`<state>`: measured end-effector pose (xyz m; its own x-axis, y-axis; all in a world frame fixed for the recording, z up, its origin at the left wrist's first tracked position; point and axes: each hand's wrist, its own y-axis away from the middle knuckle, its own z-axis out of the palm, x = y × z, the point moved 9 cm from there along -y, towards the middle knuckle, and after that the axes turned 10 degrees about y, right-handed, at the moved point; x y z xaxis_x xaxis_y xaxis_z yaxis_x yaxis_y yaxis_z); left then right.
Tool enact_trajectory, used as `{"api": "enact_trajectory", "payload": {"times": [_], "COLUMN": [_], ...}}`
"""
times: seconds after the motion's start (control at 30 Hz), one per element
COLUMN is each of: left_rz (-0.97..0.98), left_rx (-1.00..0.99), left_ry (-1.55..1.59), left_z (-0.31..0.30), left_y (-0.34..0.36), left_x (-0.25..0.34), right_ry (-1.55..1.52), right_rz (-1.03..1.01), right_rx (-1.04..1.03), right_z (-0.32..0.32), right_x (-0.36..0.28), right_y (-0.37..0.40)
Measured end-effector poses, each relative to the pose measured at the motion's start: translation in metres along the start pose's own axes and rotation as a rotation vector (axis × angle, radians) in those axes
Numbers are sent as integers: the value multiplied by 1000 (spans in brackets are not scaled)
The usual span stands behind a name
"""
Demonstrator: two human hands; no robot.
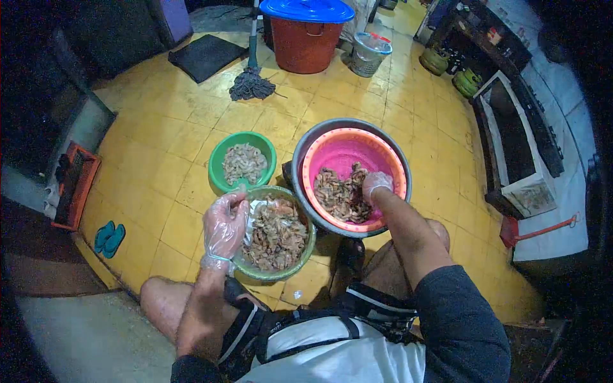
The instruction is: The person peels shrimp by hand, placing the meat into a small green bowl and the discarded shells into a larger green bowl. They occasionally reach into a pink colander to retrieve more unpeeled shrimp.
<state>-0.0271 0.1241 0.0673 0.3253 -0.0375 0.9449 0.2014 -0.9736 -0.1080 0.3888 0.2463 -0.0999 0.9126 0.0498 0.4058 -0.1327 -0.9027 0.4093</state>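
In the head view, the gloved right hand reaches into the pink basin at the edge of the brownish pieces, its fingers too hidden to tell their state. The gloved left hand, fingers curled in, is over the rim of the green-rimmed basin of similar pieces, just below the small green bowl of pale, peeled-looking pieces.
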Motion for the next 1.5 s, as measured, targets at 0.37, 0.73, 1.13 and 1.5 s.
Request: {"api": "enact_trajectory", "payload": {"times": [0.37, 0.73, 1.13, 1.5], "left_rz": [-60, 9, -512, -610], "left_rx": [-109, -277, -236, -405], "left_ry": [156, 445, 897, 794], "left_z": [19, 48, 45, 84], "left_y": [14, 40, 39, 70], "left_x": [-8, 1, -51, -31], "right_ry": [-626, -980, -1564, -1773], "right_rz": [-408, -840, -826, -728], "right_rx": [57, 80, -240, 33], "right_z": [-110, -176, -151, -154], "right_x": [0, -143, -159, -152], "right_y": [61, 198, 188, 178]}}
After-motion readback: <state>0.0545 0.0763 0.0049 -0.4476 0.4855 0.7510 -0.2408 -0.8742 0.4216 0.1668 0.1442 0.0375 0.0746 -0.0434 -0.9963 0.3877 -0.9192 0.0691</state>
